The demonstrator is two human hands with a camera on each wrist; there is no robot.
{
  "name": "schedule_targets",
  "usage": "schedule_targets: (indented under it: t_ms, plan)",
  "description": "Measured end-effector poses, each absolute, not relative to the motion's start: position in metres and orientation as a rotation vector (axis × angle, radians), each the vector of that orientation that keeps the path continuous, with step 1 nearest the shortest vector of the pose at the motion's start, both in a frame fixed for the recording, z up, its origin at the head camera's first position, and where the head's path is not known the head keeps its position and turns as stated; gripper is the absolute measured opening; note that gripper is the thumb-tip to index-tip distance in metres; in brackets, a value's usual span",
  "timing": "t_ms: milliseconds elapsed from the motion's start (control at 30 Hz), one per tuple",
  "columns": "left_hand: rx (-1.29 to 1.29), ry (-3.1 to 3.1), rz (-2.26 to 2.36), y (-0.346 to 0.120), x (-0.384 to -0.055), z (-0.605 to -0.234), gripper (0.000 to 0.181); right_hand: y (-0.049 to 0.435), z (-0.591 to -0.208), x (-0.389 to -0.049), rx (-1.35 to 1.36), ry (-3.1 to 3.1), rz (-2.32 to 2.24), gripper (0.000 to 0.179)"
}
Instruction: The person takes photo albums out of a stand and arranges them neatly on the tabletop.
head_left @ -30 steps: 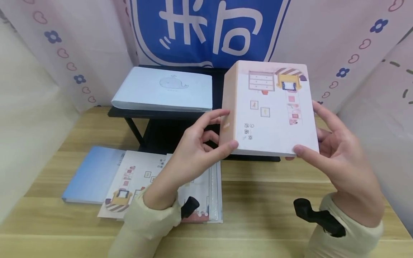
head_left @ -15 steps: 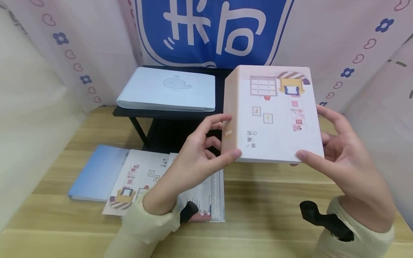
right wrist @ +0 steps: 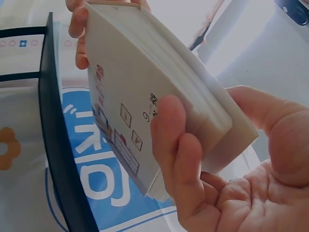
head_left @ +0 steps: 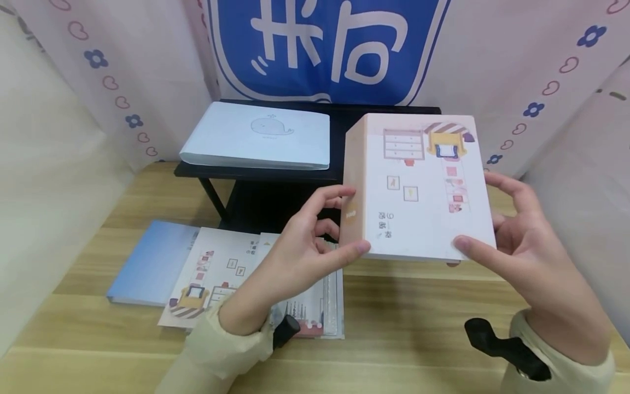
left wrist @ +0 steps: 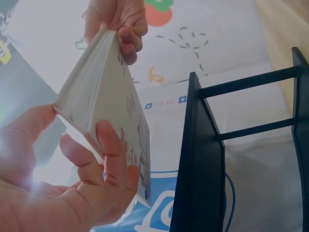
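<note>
There's the left hand (head_left: pixel 297 249) on one side, right hand (head_left: pixel 529 246) on the other, fingers (right wrist: pixel 171 125) pinching the illustrated album (head_left: pixel 428 216), up above the wooden surface (head_left: pixel 394 334), apart from the black rack (left wrist: pixel 193 159)

Peach-spined album (head_left: pixel 428 189): smooth, card-like cover | whale-print album (head_left: pixel 231 139): smooth, plastic-looking | tabletop (head_left: pixel 408 323): wood-grain, semi-matt | rack (left wrist: pixel 203 159): smooth, matt | banner (head_left: pixel 307 52): creased cloth

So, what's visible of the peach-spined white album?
The thick white album with a peach spine looks like stiff, smooth card. Its cover is printed with drawers, a yellow armchair, framed pictures and lettering. It is closed, pages showing, held tilted in the air near the black two-tier rack. Left fingers grip the spine side, right fingers the opposite edge.
</note>
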State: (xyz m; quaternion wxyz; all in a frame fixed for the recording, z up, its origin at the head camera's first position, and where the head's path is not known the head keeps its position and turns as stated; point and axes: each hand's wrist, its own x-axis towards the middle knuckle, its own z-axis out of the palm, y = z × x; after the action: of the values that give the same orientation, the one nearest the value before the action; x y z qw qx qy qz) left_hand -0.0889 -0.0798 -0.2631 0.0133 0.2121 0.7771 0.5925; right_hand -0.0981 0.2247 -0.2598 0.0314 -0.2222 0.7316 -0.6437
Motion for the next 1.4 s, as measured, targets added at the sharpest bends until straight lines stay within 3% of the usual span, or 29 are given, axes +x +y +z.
schedule_targets:
  t_ms: [1400]
  plan:
    - [0.590, 2.344, 1.703, -0.081, -0.070, -0.286, 0.073, 0.237, -0.293, -0.088, -0.638, 2.412, -1.595, 0.088]
